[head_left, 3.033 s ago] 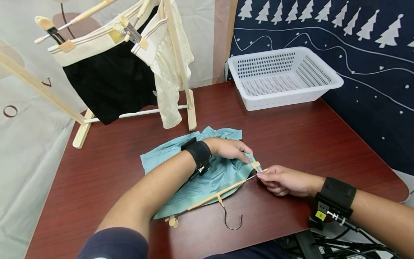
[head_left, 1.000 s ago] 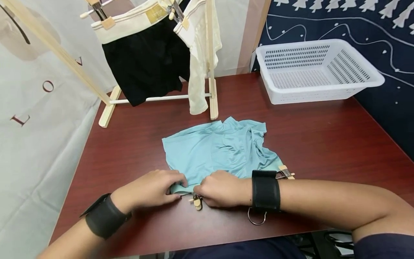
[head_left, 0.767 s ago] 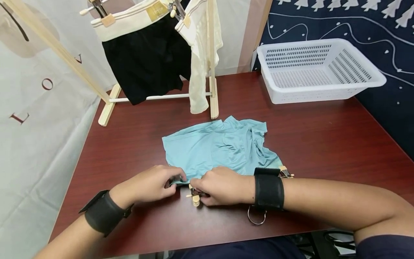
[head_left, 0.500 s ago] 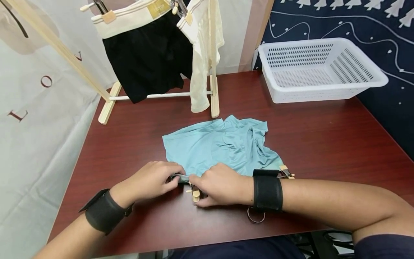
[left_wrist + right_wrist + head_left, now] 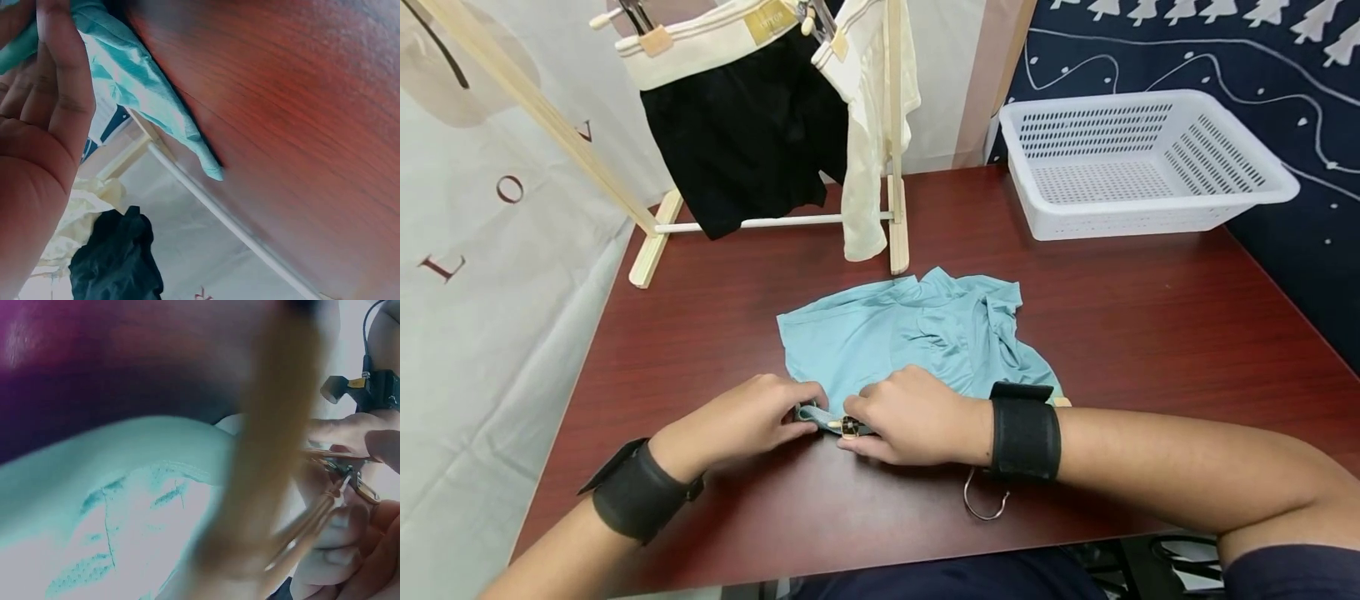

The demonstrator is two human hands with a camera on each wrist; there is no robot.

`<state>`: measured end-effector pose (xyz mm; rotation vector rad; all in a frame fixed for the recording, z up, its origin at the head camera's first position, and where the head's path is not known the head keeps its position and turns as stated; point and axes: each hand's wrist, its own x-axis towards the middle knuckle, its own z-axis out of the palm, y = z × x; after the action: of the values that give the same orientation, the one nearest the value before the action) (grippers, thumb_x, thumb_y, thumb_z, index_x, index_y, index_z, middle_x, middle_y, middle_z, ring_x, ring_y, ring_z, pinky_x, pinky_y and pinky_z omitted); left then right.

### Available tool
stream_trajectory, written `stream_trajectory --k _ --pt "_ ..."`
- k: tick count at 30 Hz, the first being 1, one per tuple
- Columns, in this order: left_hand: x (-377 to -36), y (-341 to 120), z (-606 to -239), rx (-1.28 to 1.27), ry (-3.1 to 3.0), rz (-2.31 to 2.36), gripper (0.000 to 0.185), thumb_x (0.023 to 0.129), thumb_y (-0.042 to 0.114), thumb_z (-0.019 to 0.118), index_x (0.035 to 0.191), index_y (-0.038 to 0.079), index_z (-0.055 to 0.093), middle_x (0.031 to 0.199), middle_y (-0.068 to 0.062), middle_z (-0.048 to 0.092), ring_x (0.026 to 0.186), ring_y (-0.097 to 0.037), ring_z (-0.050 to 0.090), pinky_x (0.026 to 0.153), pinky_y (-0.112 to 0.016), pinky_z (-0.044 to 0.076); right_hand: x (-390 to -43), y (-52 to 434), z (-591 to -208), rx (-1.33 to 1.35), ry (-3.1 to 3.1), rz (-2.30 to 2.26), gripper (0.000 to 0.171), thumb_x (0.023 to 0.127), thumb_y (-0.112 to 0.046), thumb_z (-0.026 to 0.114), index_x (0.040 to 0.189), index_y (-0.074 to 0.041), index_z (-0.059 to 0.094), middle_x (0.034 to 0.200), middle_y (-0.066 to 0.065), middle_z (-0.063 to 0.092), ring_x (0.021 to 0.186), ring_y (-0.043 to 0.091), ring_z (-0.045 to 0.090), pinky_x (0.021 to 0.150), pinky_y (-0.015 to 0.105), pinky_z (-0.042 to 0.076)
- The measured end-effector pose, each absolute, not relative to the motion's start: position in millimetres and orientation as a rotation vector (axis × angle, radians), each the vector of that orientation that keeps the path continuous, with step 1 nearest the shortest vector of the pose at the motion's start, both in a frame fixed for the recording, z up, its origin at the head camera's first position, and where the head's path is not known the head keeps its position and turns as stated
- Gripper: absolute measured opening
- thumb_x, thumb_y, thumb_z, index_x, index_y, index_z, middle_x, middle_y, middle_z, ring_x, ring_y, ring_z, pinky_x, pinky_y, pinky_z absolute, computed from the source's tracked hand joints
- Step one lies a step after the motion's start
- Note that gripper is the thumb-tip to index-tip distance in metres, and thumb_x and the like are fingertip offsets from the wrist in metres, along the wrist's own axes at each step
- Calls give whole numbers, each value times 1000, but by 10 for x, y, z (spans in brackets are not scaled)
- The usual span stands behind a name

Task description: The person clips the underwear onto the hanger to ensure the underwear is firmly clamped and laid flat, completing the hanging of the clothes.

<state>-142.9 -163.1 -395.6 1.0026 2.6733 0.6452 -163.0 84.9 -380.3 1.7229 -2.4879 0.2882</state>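
Light blue shorts (image 5: 887, 333) lie on the table, their waistband (image 5: 125, 444) toward the person. At the waistband's left corner my left hand (image 5: 760, 417) pinches the fabric between thumb and fingers, also seen as a hand (image 5: 37, 137) in the left wrist view. Close beside it, my right hand (image 5: 917, 417) grips a hanger clip (image 5: 850, 427), whose tip is right at the waistband edge. The hanger's wooden bar (image 5: 262, 456) blurs across the right wrist view. Its metal hook (image 5: 987, 512) pokes out below the right wrist; the right-end clip (image 5: 1062, 402) is mostly hidden behind the forearm.
A wooden rack (image 5: 898, 225) at the back left carries black shorts (image 5: 745, 125) and a cream garment (image 5: 868, 183), both hung from clips. A white slotted basket (image 5: 1120, 217) stands at the back right. The table's front edge (image 5: 865, 562) runs close to the person.
Both hands have gone from the waistband's right end to its left corner. Over the last half second the right hand has tipped the clip up against the waistband and the hook has swung slightly.
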Motion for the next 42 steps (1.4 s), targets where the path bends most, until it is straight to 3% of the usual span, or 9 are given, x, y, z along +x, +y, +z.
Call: stream_trajectory --k 8,20,26,31,42 --pt "-1477 -1692 -3973 929 2619 721 11 94 20 70 103 25 67 68 14 59 59 5 50 61 -19 46 -1700 831 -3776 1625 -2593 509 38 101 -42 56 70 -20 49 60 -11 43 49 4 37 47 20 27" --pt "-1476 -1668 -3960 992 2643 724 13 93 20 72 105 26 69 81 17 65 66 3 52 66 -19 47 -1757 810 -3761 1593 -2649 660 42 103 -39 53 66 -22 42 58 -13 32 49 2 30 48 19 23" --pt "-1473 -1630 -3964 885 2564 889 10 95 24 69 103 25 64 71 12 64 61 -1 57 62 -21 48 -1771 798 -3786 1602 -2677 695 42 103 -39 53 65 -23 44 58 -14 33 49 1 33 49 19 25" --pt "-1471 -1620 -3959 797 2524 995 13 95 20 69 103 21 58 76 6 71 66 -8 67 64 -23 52 -1770 789 -3800 1607 -2694 671 42 103 -41 52 65 -24 45 57 -14 35 50 2 35 48 20 27" --pt "-1465 -1617 -3980 862 2543 936 13 95 17 69 102 21 59 71 7 68 63 -4 62 64 -22 50 -1785 781 -3820 1623 -2718 540 38 95 -55 59 75 -23 55 60 -15 45 53 2 44 49 22 33"
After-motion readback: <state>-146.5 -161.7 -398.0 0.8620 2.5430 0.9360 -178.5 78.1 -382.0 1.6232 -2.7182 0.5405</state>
